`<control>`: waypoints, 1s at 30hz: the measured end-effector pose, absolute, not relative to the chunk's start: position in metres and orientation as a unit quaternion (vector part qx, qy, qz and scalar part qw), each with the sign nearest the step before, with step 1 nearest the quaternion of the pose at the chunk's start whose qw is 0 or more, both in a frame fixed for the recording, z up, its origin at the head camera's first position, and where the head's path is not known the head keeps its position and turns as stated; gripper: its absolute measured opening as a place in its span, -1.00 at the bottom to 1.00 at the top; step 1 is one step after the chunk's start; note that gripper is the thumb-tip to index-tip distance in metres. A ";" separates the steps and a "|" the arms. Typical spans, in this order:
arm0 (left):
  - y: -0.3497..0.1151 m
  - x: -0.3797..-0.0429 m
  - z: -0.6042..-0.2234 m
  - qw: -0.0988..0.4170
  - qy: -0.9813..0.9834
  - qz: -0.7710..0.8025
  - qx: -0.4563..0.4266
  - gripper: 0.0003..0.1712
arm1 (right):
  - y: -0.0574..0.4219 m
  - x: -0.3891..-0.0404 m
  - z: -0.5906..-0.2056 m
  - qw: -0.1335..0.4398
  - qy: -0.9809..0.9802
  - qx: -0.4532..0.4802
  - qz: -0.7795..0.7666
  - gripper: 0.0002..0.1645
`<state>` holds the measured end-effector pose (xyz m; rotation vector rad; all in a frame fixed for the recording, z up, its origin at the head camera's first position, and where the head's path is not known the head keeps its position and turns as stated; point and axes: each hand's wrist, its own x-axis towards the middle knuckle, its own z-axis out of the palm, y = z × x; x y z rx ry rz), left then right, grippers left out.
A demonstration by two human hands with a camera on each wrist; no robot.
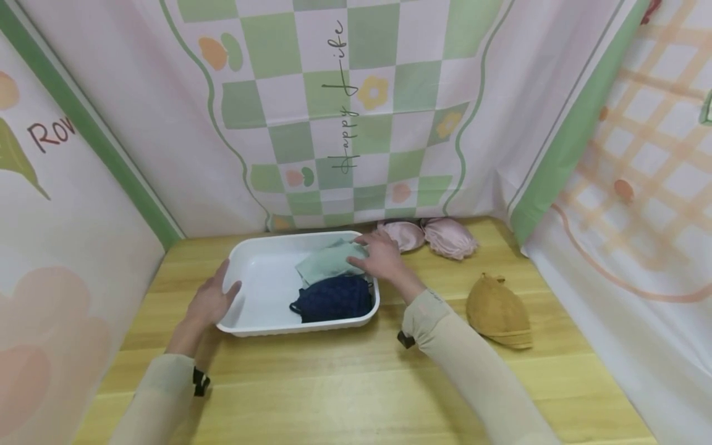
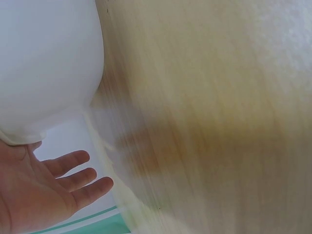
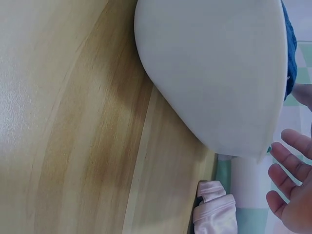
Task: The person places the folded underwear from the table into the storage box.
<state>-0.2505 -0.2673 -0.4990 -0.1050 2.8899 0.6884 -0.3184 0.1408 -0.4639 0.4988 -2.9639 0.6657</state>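
A white tray (image 1: 258, 281) sits on the table, seen from the side in both wrist views. In its right half lie a folded mint-green bra (image 1: 328, 261) and, nearer to me, a folded navy bra (image 1: 336, 300). My left hand (image 1: 208, 300) is at the tray's left rim, thumb over the edge, the other fingers extended outside in the left wrist view (image 2: 44, 185). At the far right corner is my right hand (image 1: 384, 254), fingers spread, thumb above the mint-green bra. The right wrist view shows those fingers (image 3: 285, 158) loose by the rim, gripping nothing visible.
A pink satin bra (image 1: 449, 238) lies on the table behind and right of the tray, against the back curtain (image 1: 334, 123). A mustard folded bra (image 1: 497, 312) lies at the right. Printed curtains enclose the wooden table (image 1: 311, 389) on the left, back and right.
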 end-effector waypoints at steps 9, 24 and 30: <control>-0.266 -0.250 -0.500 0.092 0.968 0.231 -0.042 -0.08 | 0.151 -0.315 -0.466 0.046 -0.946 0.171 0.272 -0.28; -0.268 -0.250 -0.502 0.070 0.971 0.226 -0.021 -0.10 | 0.162 -0.305 -0.460 0.003 -0.926 0.149 0.346 -0.24; -0.267 -0.251 -0.502 0.072 0.970 0.230 -0.023 -0.09 | 0.164 -0.301 -0.454 0.009 -0.919 0.163 0.359 -0.25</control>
